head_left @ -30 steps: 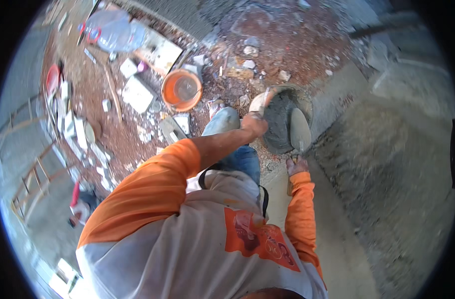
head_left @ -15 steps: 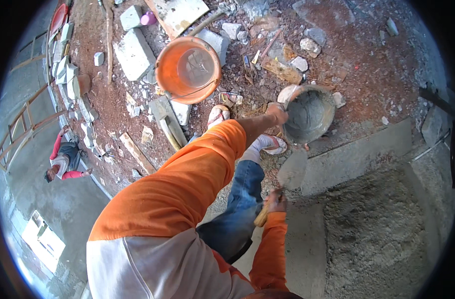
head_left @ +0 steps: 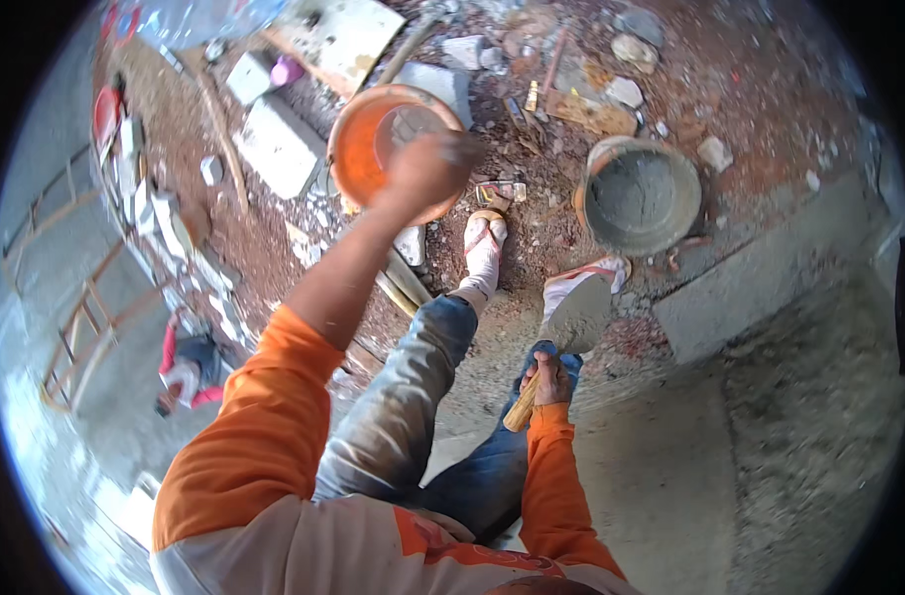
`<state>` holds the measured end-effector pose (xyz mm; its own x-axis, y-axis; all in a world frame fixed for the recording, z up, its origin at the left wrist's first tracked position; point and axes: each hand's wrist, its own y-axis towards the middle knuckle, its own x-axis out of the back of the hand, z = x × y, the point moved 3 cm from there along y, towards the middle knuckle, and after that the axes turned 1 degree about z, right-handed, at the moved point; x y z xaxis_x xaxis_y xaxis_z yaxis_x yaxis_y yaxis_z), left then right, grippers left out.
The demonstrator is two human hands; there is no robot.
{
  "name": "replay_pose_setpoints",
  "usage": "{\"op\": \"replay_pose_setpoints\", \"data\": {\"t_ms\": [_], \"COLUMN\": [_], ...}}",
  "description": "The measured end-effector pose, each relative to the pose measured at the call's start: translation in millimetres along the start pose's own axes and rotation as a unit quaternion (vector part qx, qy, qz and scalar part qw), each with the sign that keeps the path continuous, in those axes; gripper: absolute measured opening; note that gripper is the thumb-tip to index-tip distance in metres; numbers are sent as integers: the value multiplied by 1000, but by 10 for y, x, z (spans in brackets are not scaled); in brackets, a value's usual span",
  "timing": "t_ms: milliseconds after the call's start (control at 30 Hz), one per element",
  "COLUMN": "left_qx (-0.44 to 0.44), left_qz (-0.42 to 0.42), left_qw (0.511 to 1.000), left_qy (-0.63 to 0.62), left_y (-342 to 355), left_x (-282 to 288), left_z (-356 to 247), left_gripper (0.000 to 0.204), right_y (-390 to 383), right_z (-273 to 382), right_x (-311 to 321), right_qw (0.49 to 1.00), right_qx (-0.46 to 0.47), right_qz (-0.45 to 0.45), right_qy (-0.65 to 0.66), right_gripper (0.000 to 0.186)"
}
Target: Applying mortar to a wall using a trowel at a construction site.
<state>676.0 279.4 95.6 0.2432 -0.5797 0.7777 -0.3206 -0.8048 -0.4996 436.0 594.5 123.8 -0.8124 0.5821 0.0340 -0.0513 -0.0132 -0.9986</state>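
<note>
My right hand (head_left: 548, 382) is closed around the wooden handle of a trowel (head_left: 580, 315). Its grey, mortar-smeared blade points away from me, above my right foot. My left hand (head_left: 434, 171) hangs over the near right side of an orange bucket (head_left: 347, 151) with water in it. Motion blurs its fingers, and I cannot make out whether it touches the rim. To the right stands a second bucket (head_left: 692, 203), coated grey, with wet mortar (head_left: 639, 193) inside; neither hand is on it.
White blocks (head_left: 280, 149), a board (head_left: 348, 40) and rubble lie around the orange bucket. A concrete ledge (head_left: 760, 263) borders rough concrete (head_left: 819, 397) at right. Another person (head_left: 190, 367) is low at far left, near wooden frames (head_left: 87, 322).
My left hand has let go of the mortar bucket's rim and swung left to the orange bucket. My right hand keeps the trowel. The view has shifted, and my legs show more.
</note>
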Motion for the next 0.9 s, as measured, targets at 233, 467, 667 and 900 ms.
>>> {"op": "replay_pose_setpoints", "data": {"t_ms": [233, 467, 667, 900], "left_qx": [147, -94, -102, -145], "left_qz": [198, 197, 63, -180], "left_qw": [968, 951, 986, 971], "left_qy": [48, 218, 116, 59], "left_y": [292, 306, -88, -525], "left_x": [-945, -1377, -786, 336], "left_z": [1527, 1756, 1373, 364], "left_gripper": [74, 44, 18, 13], "right_y": [133, 208, 140, -43], "right_z": [-588, -608, -401, -258], "right_x": [-40, 71, 148, 117], "right_qw": [1000, 999, 996, 988], "right_qx": [5, 17, 39, 94], "right_qz": [-19, -35, -51, -78], "right_qy": [-17, -8, 60, 91], "right_gripper": [23, 23, 19, 18]}}
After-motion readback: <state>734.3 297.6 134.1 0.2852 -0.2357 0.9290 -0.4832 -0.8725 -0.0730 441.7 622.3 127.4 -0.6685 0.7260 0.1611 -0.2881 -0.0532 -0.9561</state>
